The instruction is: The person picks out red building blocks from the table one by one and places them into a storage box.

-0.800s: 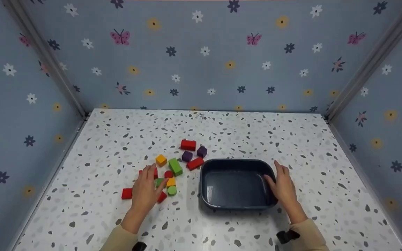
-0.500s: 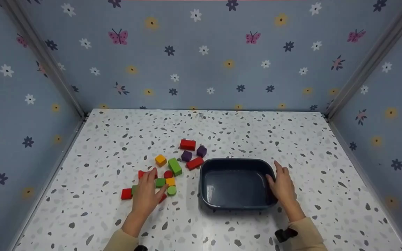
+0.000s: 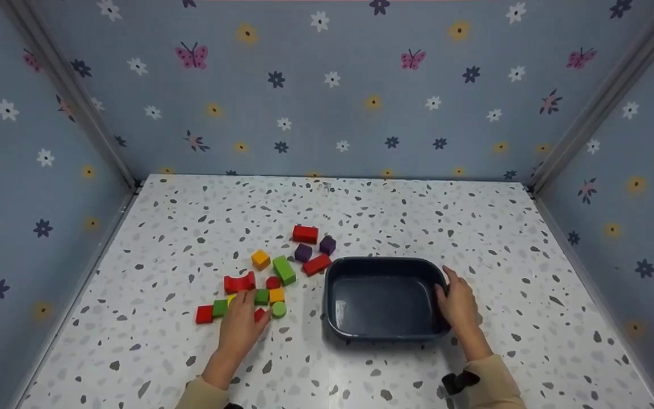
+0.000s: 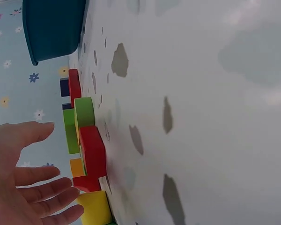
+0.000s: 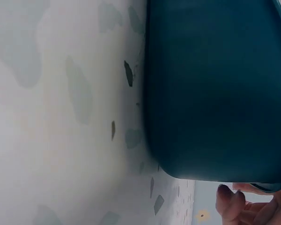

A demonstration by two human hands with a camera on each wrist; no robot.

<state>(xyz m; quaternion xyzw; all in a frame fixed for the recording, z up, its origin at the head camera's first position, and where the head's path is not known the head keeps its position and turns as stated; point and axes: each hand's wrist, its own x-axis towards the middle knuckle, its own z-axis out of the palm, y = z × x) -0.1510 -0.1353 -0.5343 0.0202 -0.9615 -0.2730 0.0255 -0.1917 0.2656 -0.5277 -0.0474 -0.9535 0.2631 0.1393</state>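
blocks [image 3: 264, 281] lie scattered left of our dark tray [image 3: 384, 336]; left hand [image 3: 240, 325] spreads relaxed fingers over them, right hand [image 3: 458, 304] grips the tray's right rim.

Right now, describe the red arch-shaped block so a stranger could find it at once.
Start at the dark blue tray and look left into the cluster of coloured blocks. The red arch block lies just beyond the left hand; it alone has a curved notch cut into it.
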